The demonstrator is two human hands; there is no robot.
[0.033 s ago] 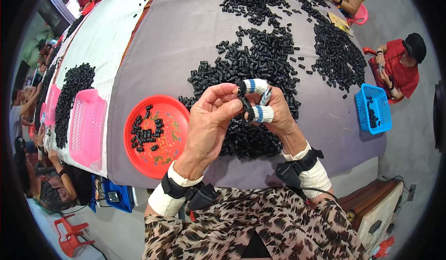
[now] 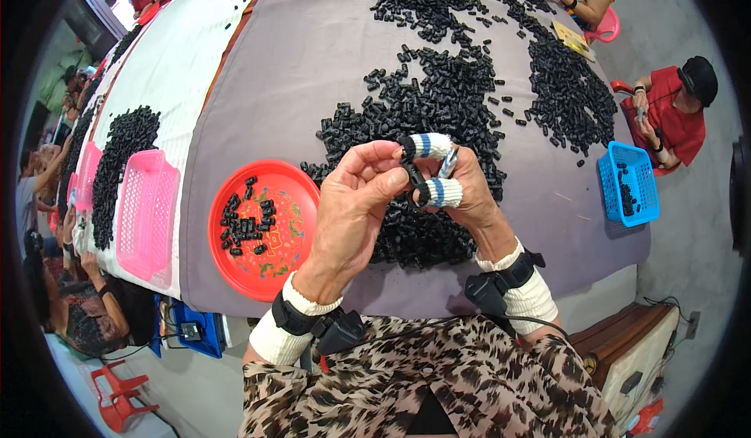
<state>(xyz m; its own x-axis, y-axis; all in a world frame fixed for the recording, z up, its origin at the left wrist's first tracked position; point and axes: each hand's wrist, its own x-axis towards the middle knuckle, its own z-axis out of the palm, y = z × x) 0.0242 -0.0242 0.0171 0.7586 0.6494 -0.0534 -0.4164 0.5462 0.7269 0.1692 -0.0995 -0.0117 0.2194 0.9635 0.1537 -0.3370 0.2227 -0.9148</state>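
Observation:
My left hand (image 2: 356, 199) pinches a small black cylindrical part (image 2: 414, 175) between thumb and fingers, over the near half of a heap of like parts (image 2: 422, 102). Facing it, my right hand (image 2: 471, 192) is closed, its thumb and forefinger in white knitted finger sleeves (image 2: 431, 145) with blue stripes and black ends. A slim, shiny tool (image 2: 448, 164) shows between those fingers; its kind cannot be made out. The right fingertips meet the black part. Left of my hands, a round red tray (image 2: 293, 270) holds several black parts.
A pink basket (image 2: 146, 219) stands at the left on white cloth beside another heap (image 2: 125, 145). At the right edge is a blue basket (image 2: 630, 184) with some parts inside. Another person (image 2: 673, 117) in red sits beyond it. Grey cloth (image 2: 258, 102) covers the table.
The black part between my fingers has turned slightly and shows a little more of its side. Both hands keep their places.

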